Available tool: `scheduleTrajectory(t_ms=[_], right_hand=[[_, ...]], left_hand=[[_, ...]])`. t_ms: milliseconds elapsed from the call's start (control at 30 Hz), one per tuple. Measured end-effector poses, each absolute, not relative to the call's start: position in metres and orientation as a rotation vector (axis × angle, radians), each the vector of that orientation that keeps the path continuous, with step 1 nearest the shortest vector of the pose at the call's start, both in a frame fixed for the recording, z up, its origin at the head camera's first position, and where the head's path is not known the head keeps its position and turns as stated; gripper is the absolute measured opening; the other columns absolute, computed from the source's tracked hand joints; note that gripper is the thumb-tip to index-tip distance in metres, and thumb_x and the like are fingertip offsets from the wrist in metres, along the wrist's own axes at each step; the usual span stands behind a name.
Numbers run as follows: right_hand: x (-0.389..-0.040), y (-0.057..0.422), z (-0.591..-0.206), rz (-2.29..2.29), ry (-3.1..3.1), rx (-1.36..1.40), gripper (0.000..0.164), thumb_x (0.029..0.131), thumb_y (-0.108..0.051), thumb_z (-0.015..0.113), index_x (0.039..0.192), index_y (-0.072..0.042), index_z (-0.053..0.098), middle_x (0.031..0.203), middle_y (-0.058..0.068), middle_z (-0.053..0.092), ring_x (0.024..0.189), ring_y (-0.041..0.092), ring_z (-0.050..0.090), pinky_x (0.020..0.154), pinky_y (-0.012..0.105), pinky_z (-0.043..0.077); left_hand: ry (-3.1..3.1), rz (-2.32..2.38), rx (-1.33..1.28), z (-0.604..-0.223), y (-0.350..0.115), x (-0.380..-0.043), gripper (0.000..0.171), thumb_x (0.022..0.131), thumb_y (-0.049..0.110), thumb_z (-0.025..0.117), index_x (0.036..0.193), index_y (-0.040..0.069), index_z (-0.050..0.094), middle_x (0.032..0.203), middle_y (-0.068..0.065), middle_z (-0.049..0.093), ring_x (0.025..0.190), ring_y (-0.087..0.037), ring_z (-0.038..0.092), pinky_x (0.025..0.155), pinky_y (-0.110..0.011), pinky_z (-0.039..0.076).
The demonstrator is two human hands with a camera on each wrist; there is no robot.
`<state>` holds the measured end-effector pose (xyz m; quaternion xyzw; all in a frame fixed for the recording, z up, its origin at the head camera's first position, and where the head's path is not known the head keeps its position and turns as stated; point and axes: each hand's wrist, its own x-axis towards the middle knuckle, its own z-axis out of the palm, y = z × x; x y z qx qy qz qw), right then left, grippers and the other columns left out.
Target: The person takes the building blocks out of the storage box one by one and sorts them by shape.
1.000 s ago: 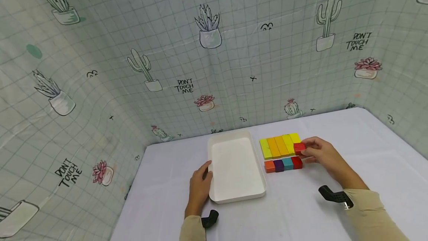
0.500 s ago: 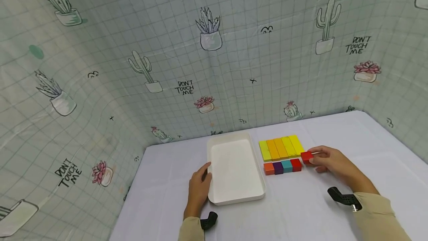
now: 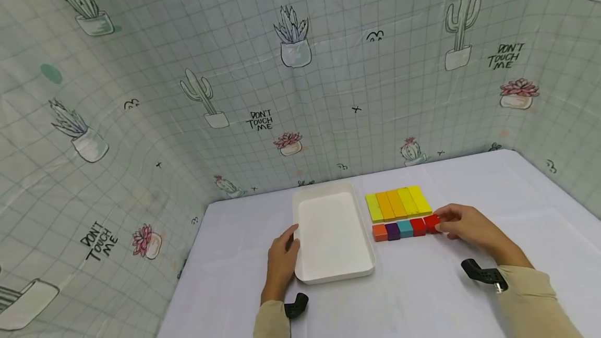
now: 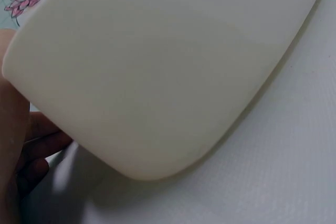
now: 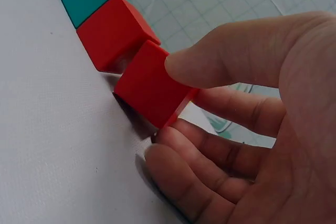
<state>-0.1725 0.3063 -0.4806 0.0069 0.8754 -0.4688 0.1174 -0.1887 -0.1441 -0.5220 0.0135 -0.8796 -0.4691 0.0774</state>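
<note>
My right hand (image 3: pixel 471 227) pinches a red cube (image 5: pixel 152 85) between thumb and fingers, at the right end of a row of cubes. In the right wrist view the held cube sits tilted, close beside another red cube (image 5: pixel 113 32). That row continues leftward with a teal cube (image 3: pixel 405 229), a purple cube (image 3: pixel 393 231) and an orange cube (image 3: pixel 380 232). At the left side of a white rectangular tray (image 3: pixel 335 270), my left hand (image 3: pixel 280 262) rests with index finger and thumb touching its wall. The left wrist view shows loosely bent fingers (image 4: pixel 47 142) beside the tray, partly hidden by it.
Behind the cubes lies a row of flat yellow and orange blocks (image 3: pixel 398 204), side by side. A white cloth covers the table (image 3: pixel 399 296). A cactus-print curtain (image 3: pixel 328 93) stands around the back and sides.
My right hand has moved the red cube from over the right yellow block, rightward and then down to the end of the cube row. My left hand stays at the tray.
</note>
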Motion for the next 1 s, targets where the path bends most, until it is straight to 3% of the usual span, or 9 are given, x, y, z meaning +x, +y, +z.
scheduleTrajectory(t_ms=[267, 1000], right_hand=[[-0.171, 0.307, -0.483, -1.34, 2.607, 0.054, 0.053, 0.092, -0.023, 0.069, 0.132, 0.008, 0.054, 0.117, 0.023, 0.062, 0.085, 0.024, 0.059, 0.074, 0.033, 0.055], [-0.169, 0.305, -0.493, -1.355, 2.632, 0.011, 0.049, 0.092, -0.019, 0.069, 0.129, 0.009, 0.055, 0.106, 0.014, 0.065, 0.084, 0.023, 0.058, 0.072, 0.031, 0.055]], left_hand=[[-2.631, -1.386, 0.008, -0.522, -0.141, -0.191, 0.039, 0.099, 0.021, 0.058, 0.137, 0.024, 0.064, 0.134, -0.005, 0.062, 0.121, -0.028, 0.055, 0.103, -0.053, 0.042], [-2.649, -1.395, -0.013, -0.521, -0.144, -0.188, 0.04, 0.101, 0.027, 0.057, 0.142, 0.026, 0.06, 0.14, -0.007, 0.058, 0.132, -0.031, 0.05, 0.109, -0.054, 0.037]])
